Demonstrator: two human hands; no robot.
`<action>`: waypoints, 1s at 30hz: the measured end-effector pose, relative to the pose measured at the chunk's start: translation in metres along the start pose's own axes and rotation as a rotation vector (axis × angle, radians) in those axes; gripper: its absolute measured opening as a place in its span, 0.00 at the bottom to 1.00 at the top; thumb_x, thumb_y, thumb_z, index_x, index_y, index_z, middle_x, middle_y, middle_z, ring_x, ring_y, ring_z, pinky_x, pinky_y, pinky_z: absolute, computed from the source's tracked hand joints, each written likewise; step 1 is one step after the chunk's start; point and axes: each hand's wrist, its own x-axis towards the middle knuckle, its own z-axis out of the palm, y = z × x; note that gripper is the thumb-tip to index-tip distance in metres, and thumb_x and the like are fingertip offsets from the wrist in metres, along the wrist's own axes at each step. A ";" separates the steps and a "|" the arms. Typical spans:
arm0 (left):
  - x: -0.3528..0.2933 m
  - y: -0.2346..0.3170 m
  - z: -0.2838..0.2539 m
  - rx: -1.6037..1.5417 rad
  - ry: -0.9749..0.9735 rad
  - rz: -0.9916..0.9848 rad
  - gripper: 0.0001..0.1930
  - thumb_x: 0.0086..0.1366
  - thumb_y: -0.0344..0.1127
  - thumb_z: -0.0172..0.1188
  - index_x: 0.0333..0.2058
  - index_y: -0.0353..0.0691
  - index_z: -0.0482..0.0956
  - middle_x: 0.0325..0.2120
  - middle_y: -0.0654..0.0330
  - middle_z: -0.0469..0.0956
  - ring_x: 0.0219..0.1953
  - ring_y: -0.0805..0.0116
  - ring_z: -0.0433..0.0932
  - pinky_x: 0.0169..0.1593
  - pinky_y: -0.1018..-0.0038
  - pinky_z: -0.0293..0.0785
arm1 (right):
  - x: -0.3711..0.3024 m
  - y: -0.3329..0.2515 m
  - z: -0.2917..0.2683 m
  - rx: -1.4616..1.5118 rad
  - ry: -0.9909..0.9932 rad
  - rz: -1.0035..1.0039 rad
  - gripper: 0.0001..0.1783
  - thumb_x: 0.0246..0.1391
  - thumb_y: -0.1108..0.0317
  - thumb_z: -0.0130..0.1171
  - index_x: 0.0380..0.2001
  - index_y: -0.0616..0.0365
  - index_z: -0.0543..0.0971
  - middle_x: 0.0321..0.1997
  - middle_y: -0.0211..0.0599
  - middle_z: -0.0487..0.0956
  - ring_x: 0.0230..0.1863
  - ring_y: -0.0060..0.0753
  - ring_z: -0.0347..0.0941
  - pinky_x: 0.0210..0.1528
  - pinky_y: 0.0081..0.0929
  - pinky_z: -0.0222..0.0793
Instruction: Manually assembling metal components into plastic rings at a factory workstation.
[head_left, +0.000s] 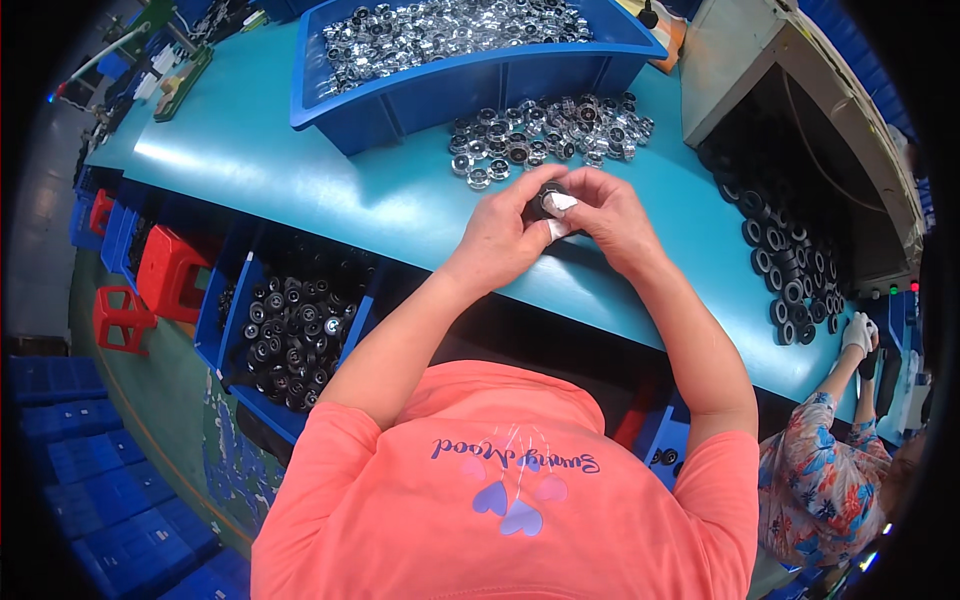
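Stretching across the view, a smooth teal tabletop (270, 170) catches a soft glare. On its far side sits a long blue bin (450, 98) with flared, ribbed walls, filled with glossy clear pieces (450, 40). At right, a pale, boxy housing (722, 60) with a dark opening blocks that corner. Below the table edge, a blue crate (265, 408) holds a jumble of rounded, slightly shiny black wheels (295, 335). A loose heap (545, 130) of the same clear, dark-centred pieces lies between the bin and the hands, just beyond the fingertips. Black rings (795, 265) with greyish faces are strewn at right, well apart from the hands. Over the table, the left hand (503, 232) and right hand (612, 218) meet, both mostly closed, fingers curled around one small part (545, 197) between them. It looks dark and round; the fingers hide most of it. White wrappings (563, 203) cover the thumb tips.
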 end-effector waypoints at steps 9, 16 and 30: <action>-0.002 0.005 0.001 0.166 0.014 -0.024 0.29 0.62 0.27 0.65 0.62 0.38 0.69 0.44 0.58 0.80 0.45 0.71 0.80 0.49 0.72 0.77 | 0.004 0.008 -0.004 -0.005 -0.008 -0.003 0.11 0.53 0.71 0.66 0.40 0.61 0.80 0.36 0.32 0.81 0.36 0.22 0.78 0.39 0.23 0.75; -0.003 0.005 -0.008 -0.382 -0.078 -0.088 0.28 0.60 0.29 0.69 0.58 0.41 0.72 0.44 0.65 0.78 0.45 0.76 0.78 0.50 0.75 0.77 | 0.001 -0.002 -0.014 0.297 -0.192 0.139 0.19 0.61 0.57 0.65 0.47 0.61 0.79 0.43 0.31 0.80 0.43 0.24 0.78 0.48 0.27 0.77; -0.001 0.000 -0.011 -0.408 -0.020 -0.151 0.18 0.66 0.27 0.59 0.55 0.40 0.76 0.36 0.62 0.78 0.30 0.78 0.75 0.29 0.78 0.77 | 0.000 -0.004 -0.012 0.223 -0.145 0.047 0.14 0.61 0.62 0.64 0.44 0.61 0.81 0.40 0.34 0.82 0.40 0.25 0.79 0.43 0.24 0.77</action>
